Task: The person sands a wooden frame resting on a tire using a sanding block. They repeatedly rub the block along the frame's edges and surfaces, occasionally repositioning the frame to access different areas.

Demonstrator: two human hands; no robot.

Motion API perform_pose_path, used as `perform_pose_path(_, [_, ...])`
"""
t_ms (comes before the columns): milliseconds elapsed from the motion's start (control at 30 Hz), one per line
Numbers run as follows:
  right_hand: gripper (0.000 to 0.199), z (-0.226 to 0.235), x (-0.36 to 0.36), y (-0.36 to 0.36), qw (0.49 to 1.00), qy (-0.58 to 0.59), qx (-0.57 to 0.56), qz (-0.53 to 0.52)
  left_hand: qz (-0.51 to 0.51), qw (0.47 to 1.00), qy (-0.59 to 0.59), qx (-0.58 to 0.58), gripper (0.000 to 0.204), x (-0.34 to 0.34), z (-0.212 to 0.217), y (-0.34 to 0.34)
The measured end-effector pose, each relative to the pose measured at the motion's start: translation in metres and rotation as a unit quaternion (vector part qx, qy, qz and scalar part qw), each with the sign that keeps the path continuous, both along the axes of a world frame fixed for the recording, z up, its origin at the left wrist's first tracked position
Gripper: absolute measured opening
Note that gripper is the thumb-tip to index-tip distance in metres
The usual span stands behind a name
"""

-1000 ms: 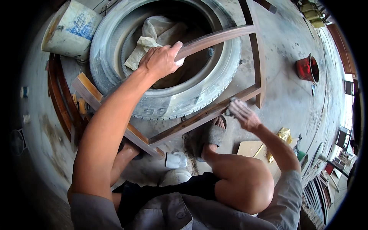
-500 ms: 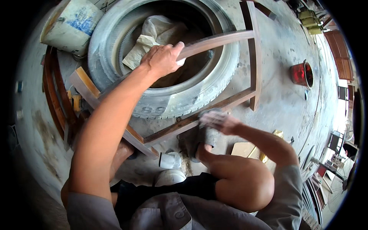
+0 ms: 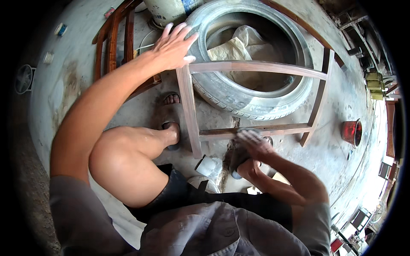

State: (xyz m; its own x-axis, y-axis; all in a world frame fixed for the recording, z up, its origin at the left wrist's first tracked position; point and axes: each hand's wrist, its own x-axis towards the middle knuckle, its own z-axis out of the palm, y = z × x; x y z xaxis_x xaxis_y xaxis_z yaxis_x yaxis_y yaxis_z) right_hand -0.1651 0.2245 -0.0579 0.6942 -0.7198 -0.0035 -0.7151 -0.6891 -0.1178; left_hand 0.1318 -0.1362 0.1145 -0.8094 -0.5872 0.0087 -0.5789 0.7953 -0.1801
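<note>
Resting under left hand (image 3: 173,45): wooden frame's (image 3: 256,67) corner, against tyre (image 3: 239,96).

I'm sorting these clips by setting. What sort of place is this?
Probably a small woodworking or furniture workshop. A bare wooden chair frame lies across an old tyre used as a support, more frame parts lie on the stained concrete floor, and the right hand rubs a rail.

— Clothing?
— Grey short-sleeved shirt (image 3: 222,232), buttoned, with stitched seams; dark shorts (image 3: 188,194) below it.
— Arms and legs?
— Bare from the sleeve down to the left hand (image 3: 173,45) and the right hand (image 3: 252,143); bare knees too.
— Feet?
— Dark open sandals (image 3: 171,128), toes showing.
</note>
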Motion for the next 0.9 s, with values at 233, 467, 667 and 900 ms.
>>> perform_pose_path(233, [0.064, 0.004, 0.033, -0.006, 1.0, -0.024, 0.011, -0.002, -0.029, 0.995, -0.051, 0.081, 0.077, 0.018, -0.005, -0.01])
perform_pose_path(467, [0.066, -0.013, 0.105, -0.003, 0.993, -0.042, 0.082, -0.072, -0.068, 0.993, 0.005, 0.095, 0.07, 0.016, -0.015, -0.021])
perform_pose_path(667, [0.067, -0.004, 0.078, -0.001, 0.995, -0.016, 0.086, -0.051, -0.047, 0.995, 0.013, 0.084, 0.068, 0.018, -0.016, -0.016])
perform_pose_path(900, [0.06, -0.009, 0.145, -0.009, 0.993, 0.002, 0.092, -0.068, -0.037, 0.995, -0.009, 0.096, 0.069, 0.017, -0.009, -0.015])
